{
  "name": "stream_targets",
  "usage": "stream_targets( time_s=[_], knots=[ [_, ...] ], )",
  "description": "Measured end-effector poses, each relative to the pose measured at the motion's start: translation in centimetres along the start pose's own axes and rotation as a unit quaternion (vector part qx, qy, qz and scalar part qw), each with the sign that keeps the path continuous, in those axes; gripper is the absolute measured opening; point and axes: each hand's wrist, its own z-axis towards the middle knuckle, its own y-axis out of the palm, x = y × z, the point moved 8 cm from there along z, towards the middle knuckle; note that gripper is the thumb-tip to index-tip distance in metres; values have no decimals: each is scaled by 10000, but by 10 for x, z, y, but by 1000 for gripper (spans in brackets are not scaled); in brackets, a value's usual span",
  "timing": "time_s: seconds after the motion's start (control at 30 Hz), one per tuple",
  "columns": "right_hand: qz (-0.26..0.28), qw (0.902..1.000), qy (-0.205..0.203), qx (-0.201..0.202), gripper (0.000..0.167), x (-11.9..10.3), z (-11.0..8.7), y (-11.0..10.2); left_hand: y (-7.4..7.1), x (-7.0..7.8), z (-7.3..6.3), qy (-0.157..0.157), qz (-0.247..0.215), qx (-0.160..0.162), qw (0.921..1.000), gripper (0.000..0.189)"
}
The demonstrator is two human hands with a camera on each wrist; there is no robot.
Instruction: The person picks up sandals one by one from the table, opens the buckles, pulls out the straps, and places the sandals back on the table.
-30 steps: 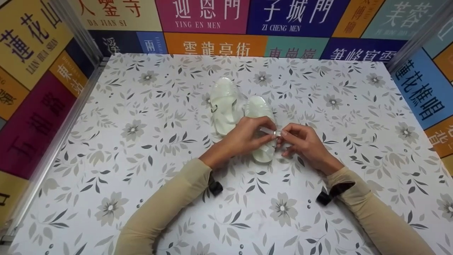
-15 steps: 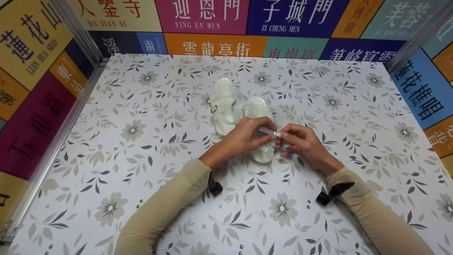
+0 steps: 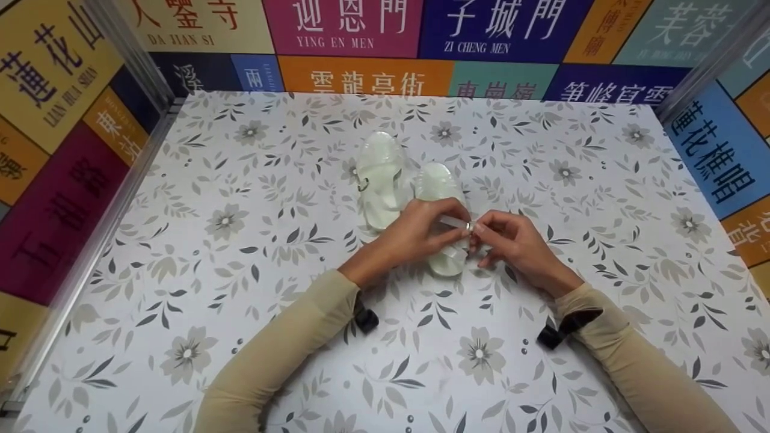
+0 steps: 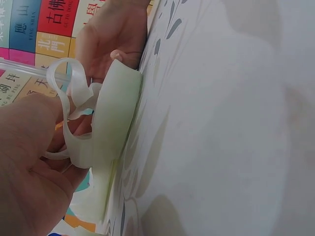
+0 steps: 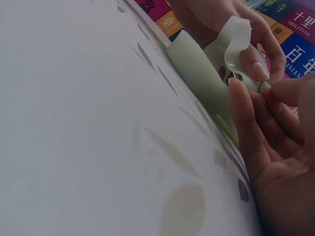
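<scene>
Two pale green, translucent sandals lie side by side in the head view. My hands are at the nearer right sandal, whose heel strap stands up in a loop. With thumb and fingers, my left hand pinches the ankle strap beside its small metal buckle. Opposite it, my right hand pinches the strap end at the buckle, thumb and forefinger together. Fingertips hide most of the buckle, so I cannot tell how the strap runs through it. The left sandal is untouched, its buckle at its outer side.
Both sandals rest on a white table covered in a grey floral print. Colourful panels with large characters stand behind and along both sides. A black wrist camera hangs under the left cuff, another under the right.
My right fingertips have shifted slightly left against the buckle, and less of the strap end shows between them. The left hand and both sandals look nearly still.
</scene>
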Motion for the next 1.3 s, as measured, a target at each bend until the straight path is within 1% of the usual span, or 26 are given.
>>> stream_targets(
  time_s=[0.13,0.33,0.43,0.57,0.7,0.8,0.87,0.93,1.07,1.17,1.3],
  knots=[
    [115,9999,-49,-70,29,-1,0,1,0,-1,0,-17,-35,-18,10000,19],
    [-103,9997,-133,-163,23,-1,0,2,0,0,0,53,-8,25,10000,18],
    [-196,9996,-123,-183,22,0,0,2,1,1,0,28,-31,8,10000,19],
    [-244,9997,-30,-86,23,1,0,1,1,0,0,3,-55,-5,10000,20],
    [-28,9999,118,60,22,3,0,0,0,1,0,56,-24,14,10000,20],
    [9,9998,197,66,29,5,1,-1,-1,1,0,78,3,30,10000,21],
    [-130,9997,216,7,32,6,0,0,-1,2,0,81,-39,32,10000,21],
    [-292,9993,222,-34,32,6,0,0,-1,1,0,83,-103,42,9999,20],
    [-426,9988,240,-28,27,6,1,1,-1,1,0,-1,-207,80,9998,21],
    [-387,9989,279,7,27,6,1,1,-1,0,0,-100,-227,107,9996,24],
    [-340,9990,282,50,27,5,1,2,-2,1,0,-144,-203,190,9995,25]
  ],
)
